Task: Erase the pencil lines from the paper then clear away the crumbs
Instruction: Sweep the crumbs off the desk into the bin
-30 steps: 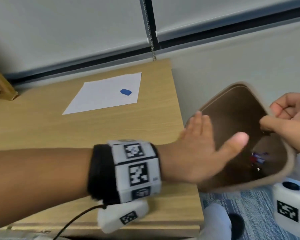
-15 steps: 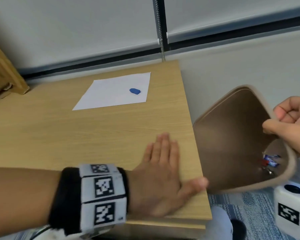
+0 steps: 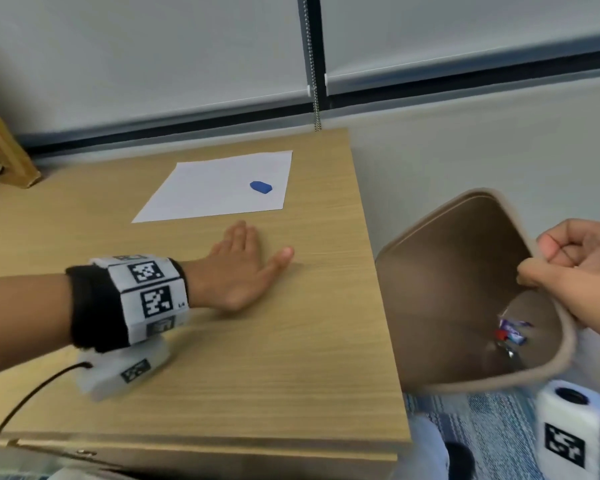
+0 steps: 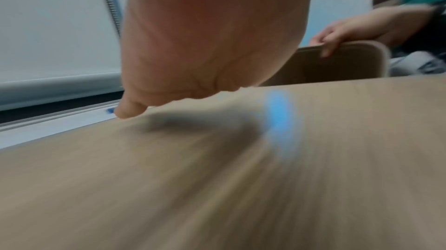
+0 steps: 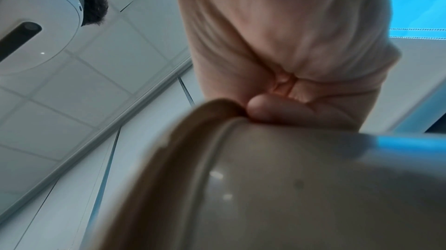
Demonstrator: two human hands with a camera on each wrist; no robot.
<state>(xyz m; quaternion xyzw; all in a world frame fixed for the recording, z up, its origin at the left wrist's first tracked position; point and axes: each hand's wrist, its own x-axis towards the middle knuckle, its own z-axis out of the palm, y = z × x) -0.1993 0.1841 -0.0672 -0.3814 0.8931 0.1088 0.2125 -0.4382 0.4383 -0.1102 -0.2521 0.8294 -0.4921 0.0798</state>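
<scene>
A: Where is the left hand (image 3: 238, 271)?

B: Flat on the wooden desk (image 3: 257, 358), palm down, fingers straight and close together, thumb spread toward the desk's right edge. It holds nothing. It lies just in front of the paper's near edge, not on the sheet.

A: And the paper (image 3: 219, 188)?

B: A white sheet toward the back of the desk, near the right edge. A small blue eraser (image 3: 261, 187) lies on its right part, well apart from either hand.

A: Any pencil lines or crumbs on it?

B: From the head view the sheet looks plain white; marks or crumbs that fine would be too small to tell.

A: The right hand (image 3: 579, 271)?

B: Off the desk's right side, gripping the rim of a brown bin (image 3: 447, 289). The thumb sits inside the rim and the curled fingers are outside, pinching the edge. The bin is tilted, its mouth facing the desk, close beside the desk's edge. Some small colourful wrappers (image 3: 510, 332) lie at its bottom.

A: Does the left wrist camera add anything?

B: Mostly blur: the heel of the palm above the desk surface and the bin beyond.
</scene>
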